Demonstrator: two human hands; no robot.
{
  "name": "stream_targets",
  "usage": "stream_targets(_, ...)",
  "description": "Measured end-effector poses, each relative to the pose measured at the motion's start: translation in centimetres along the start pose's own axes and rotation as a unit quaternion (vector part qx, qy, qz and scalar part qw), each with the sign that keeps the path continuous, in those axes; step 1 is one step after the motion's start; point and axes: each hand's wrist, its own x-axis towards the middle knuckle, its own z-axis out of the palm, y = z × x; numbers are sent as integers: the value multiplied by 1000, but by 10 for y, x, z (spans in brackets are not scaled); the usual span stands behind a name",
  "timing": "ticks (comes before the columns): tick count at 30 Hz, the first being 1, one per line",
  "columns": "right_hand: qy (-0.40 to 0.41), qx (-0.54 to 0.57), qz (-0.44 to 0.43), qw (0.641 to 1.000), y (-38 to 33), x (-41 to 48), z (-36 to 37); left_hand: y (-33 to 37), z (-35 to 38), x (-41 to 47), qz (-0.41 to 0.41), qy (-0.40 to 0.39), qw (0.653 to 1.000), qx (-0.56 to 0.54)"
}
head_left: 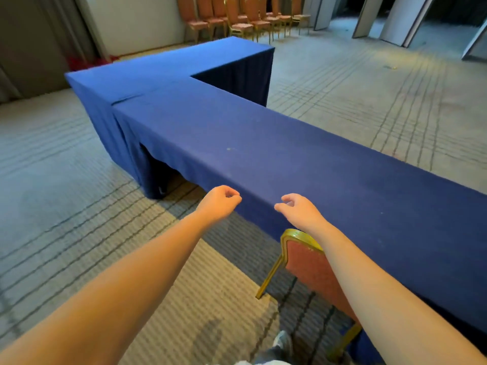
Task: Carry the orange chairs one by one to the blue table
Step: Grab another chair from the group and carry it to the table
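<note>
The left hand (220,204) and right hand (297,210) hover at the near edge of the blue bench (290,154), empty, fingers loosely curled. One orange chair (308,264) stands against the bench under the right forearm. More chairs (250,19) stand well beyond its far end.

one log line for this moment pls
left hand empty, loosely curled | right hand empty, loosely curled | orange chair at blue table | other chairs beyond it
</note>
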Motion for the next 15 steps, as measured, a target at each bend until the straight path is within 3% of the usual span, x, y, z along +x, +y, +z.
stream_targets(6,-35,-44,-92,994,-100,-13,72,-65,-116,-46,-22,117,992,-39)
stream_targets(15,-94,-76,-171,978,-234,-11,167,-152,-244,-92,-87,222,964,-119)
